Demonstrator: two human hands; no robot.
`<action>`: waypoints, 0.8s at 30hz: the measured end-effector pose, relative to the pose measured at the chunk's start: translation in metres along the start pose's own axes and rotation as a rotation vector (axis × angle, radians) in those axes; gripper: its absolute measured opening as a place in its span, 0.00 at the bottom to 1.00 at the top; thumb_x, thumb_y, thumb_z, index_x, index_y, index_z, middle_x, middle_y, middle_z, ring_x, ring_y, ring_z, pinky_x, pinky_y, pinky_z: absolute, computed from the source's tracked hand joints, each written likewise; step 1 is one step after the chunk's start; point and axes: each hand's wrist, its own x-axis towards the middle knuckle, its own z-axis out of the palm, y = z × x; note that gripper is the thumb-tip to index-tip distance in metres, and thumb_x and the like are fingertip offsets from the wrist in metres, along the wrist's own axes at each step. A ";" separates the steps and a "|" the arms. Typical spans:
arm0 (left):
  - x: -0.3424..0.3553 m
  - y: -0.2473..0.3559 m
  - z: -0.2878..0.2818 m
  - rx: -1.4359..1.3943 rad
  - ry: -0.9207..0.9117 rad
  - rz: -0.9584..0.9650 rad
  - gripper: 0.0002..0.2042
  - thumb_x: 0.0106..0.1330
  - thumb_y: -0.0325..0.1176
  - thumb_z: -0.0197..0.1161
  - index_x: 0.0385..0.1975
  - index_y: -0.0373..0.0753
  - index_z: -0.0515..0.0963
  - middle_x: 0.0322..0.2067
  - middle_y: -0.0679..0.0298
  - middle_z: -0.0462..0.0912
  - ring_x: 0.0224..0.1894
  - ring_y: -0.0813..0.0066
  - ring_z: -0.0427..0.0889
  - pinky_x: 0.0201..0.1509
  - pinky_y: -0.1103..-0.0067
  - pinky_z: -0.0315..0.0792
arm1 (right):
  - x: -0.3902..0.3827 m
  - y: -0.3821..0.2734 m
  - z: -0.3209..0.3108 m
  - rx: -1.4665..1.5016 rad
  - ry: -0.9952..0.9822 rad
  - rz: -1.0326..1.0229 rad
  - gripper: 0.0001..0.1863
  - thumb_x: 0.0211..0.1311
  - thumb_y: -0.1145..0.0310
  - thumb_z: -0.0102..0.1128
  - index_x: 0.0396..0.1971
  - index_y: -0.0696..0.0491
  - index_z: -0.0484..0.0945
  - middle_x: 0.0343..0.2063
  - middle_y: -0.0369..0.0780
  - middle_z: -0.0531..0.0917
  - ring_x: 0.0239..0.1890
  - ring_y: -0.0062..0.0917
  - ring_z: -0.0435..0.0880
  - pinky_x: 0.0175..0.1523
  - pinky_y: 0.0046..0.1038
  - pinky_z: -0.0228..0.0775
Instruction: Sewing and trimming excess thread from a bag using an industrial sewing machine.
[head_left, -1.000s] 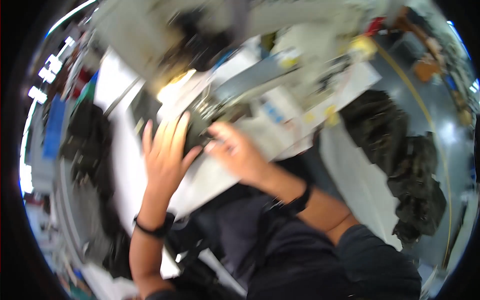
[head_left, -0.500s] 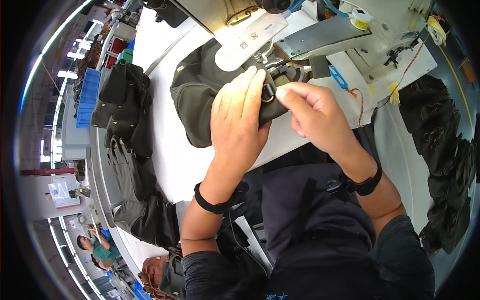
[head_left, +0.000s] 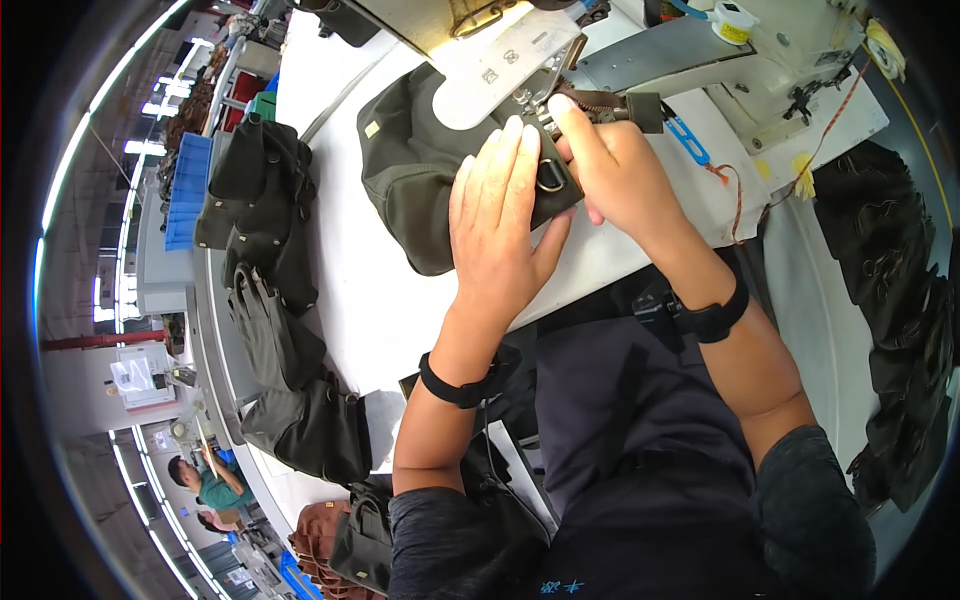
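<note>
A dark green fabric bag (head_left: 415,190) lies on the white table under the head of a sewing machine (head_left: 510,65). My left hand (head_left: 497,215) rests flat on the bag, its fingers stretched toward the needle area. A black tab with a metal ring (head_left: 549,175) shows on the bag just right of those fingers. My right hand (head_left: 625,180) is closed at the bag's right edge, close to the presser foot (head_left: 535,100). Its curled fingers hide what is in them. Beyond its knuckles is a dark strap-like piece (head_left: 598,98) with an olive end (head_left: 645,112).
More dark green bags (head_left: 275,310) line the table's left side. A reddish-brown bag (head_left: 318,540) sits at the lower left. Blue bins (head_left: 187,190) stand beyond. A blue tool (head_left: 686,138) lies by the machine base. Dark fabric pieces (head_left: 880,310) hang at right. A person (head_left: 215,485) sits far left.
My right hand has moved up and forward from the metal ring to beside the presser foot. My left hand stays flat on the bag. The whole view has shifted slightly.
</note>
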 end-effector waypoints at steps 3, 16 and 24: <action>-0.003 0.004 0.003 0.015 0.011 -0.034 0.40 0.50 0.29 0.74 0.69 0.36 0.70 0.67 0.52 0.74 0.68 0.54 0.72 0.73 0.57 0.61 | -0.010 0.006 -0.001 0.119 -0.002 -0.132 0.26 0.77 0.57 0.51 0.21 0.60 0.75 0.14 0.31 0.73 0.17 0.14 0.71 0.24 0.23 0.65; 0.012 0.019 -0.016 -0.087 0.009 -0.068 0.33 0.55 0.30 0.72 0.64 0.35 0.72 0.62 0.52 0.79 0.62 0.53 0.79 0.71 0.56 0.64 | -0.018 -0.003 -0.014 0.386 -0.113 0.002 0.10 0.72 0.70 0.55 0.33 0.56 0.83 0.17 0.26 0.73 0.17 0.08 0.66 0.22 0.17 0.59; 0.014 0.020 -0.002 -0.090 0.234 -0.179 0.14 0.62 0.27 0.71 0.47 0.35 0.81 0.48 0.53 0.87 0.50 0.57 0.86 0.65 0.66 0.70 | -0.022 -0.002 -0.014 0.307 -0.109 -0.013 0.11 0.73 0.66 0.57 0.38 0.59 0.84 0.17 0.28 0.75 0.16 0.09 0.70 0.21 0.17 0.60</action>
